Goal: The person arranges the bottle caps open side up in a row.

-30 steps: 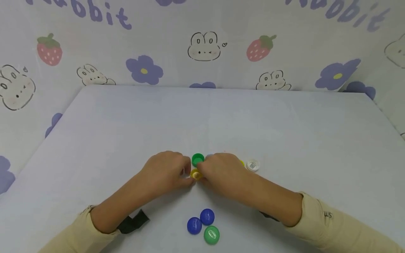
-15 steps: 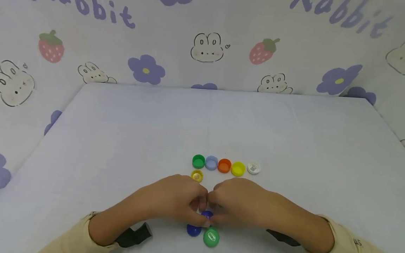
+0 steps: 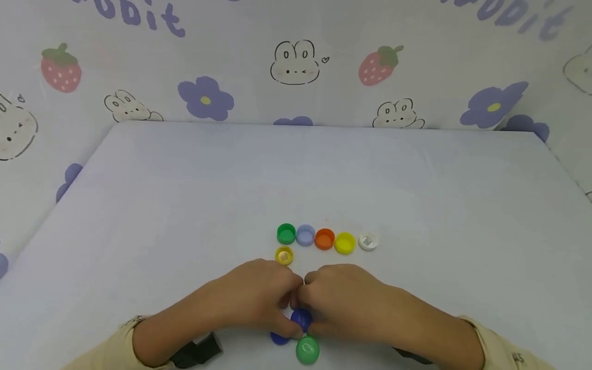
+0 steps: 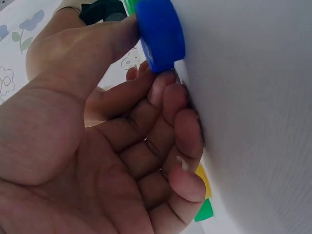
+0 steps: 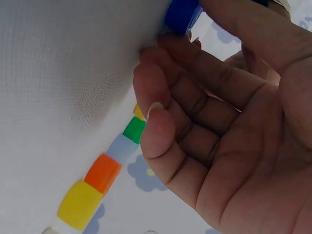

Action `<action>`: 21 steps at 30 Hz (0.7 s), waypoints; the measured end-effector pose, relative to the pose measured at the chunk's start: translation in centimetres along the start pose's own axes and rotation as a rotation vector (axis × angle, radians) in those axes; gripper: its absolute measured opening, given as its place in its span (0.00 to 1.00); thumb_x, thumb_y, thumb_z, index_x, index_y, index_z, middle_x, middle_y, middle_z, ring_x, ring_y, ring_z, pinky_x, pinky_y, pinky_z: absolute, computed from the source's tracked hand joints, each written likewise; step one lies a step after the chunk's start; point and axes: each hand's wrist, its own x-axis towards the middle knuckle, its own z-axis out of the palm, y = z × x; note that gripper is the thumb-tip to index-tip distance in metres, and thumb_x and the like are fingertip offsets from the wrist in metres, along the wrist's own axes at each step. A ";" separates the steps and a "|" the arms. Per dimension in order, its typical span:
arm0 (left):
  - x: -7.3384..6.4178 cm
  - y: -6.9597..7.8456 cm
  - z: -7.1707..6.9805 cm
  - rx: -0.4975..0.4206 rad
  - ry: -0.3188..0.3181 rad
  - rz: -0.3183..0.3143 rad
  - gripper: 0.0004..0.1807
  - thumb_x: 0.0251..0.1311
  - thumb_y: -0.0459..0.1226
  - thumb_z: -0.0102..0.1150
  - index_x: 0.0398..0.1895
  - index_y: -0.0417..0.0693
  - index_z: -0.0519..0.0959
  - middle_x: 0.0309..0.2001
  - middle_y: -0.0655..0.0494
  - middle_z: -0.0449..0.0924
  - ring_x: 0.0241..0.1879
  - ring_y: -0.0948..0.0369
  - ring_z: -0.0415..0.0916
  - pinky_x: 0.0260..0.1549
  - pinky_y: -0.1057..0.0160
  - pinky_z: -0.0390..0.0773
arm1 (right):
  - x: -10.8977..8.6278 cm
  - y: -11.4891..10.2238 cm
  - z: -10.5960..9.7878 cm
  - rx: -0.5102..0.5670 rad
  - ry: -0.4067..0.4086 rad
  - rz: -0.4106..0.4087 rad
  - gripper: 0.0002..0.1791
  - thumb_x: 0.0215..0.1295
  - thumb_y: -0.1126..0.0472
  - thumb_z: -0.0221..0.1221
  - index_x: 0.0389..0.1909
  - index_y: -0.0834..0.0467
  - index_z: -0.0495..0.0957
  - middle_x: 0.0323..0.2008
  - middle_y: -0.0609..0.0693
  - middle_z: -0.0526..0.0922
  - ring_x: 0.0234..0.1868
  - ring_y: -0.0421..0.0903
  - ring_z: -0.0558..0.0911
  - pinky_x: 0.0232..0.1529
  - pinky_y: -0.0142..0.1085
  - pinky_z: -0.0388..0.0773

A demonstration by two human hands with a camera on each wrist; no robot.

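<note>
Both hands come together over a blue bottle cap (image 3: 302, 319), which lies top up on the white table. My left hand (image 3: 259, 298) has its thumb and index finger around it from the left; the left wrist view shows the thumb on the blue cap (image 4: 161, 34). From the right, my right hand (image 3: 344, 300) closes its thumb and index finger on the same blue cap (image 5: 183, 17). A second blue cap (image 3: 279, 338) is partly covered by my left thumb. A green cap (image 3: 308, 350) lies just in front, close against the held one.
Beyond the hands runs a row of upturned caps: green (image 3: 286, 234), pale blue (image 3: 305, 235), orange (image 3: 325, 239), yellow (image 3: 345, 243) and white (image 3: 368, 241). One darker yellow cap (image 3: 284, 255) sits in front of the green one. A patterned cloth (image 3: 333, 103) hangs behind the table.
Both hands have left the darker yellow cap, now lying in front of the green one, and moved toward the body to the blue caps. Their fingers have drawn in around one blue cap.
</note>
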 end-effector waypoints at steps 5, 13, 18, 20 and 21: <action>0.2 0.0 0.2 0.004 -0.005 -0.001 0.17 0.49 0.48 0.80 0.30 0.55 0.79 0.22 0.67 0.74 0.23 0.67 0.69 0.24 0.68 0.68 | 0.2 -0.2 0.1 0.006 -0.028 0.012 0.11 0.56 0.54 0.76 0.38 0.50 0.86 0.28 0.37 0.78 0.27 0.33 0.72 0.29 0.28 0.72; 0.1 0.1 0.4 -0.008 0.014 -0.002 0.17 0.50 0.48 0.80 0.29 0.56 0.78 0.21 0.67 0.73 0.22 0.67 0.69 0.22 0.68 0.68 | 0.2 -0.4 0.4 -0.027 0.024 0.013 0.14 0.54 0.50 0.77 0.36 0.50 0.84 0.27 0.37 0.77 0.26 0.33 0.71 0.27 0.28 0.70; 0.2 0.0 0.4 -0.021 0.019 0.006 0.17 0.50 0.48 0.80 0.30 0.56 0.77 0.21 0.67 0.73 0.22 0.67 0.68 0.22 0.68 0.67 | 0.2 -0.4 0.6 -0.042 0.028 0.021 0.16 0.53 0.48 0.78 0.35 0.50 0.83 0.26 0.36 0.76 0.25 0.33 0.71 0.27 0.27 0.70; 0.2 -0.1 0.4 -0.024 0.016 0.007 0.17 0.50 0.48 0.80 0.30 0.56 0.77 0.21 0.66 0.73 0.22 0.67 0.68 0.22 0.68 0.67 | 0.2 -0.3 0.6 -0.043 0.029 0.021 0.16 0.53 0.48 0.77 0.35 0.50 0.83 0.26 0.36 0.76 0.25 0.33 0.71 0.27 0.27 0.69; 0.3 -0.1 0.4 -0.025 0.016 0.010 0.17 0.50 0.48 0.80 0.30 0.56 0.78 0.21 0.66 0.73 0.22 0.67 0.68 0.22 0.68 0.67 | 0.2 -0.3 0.6 -0.042 0.030 0.022 0.16 0.53 0.48 0.77 0.35 0.51 0.83 0.26 0.36 0.76 0.25 0.33 0.70 0.27 0.27 0.69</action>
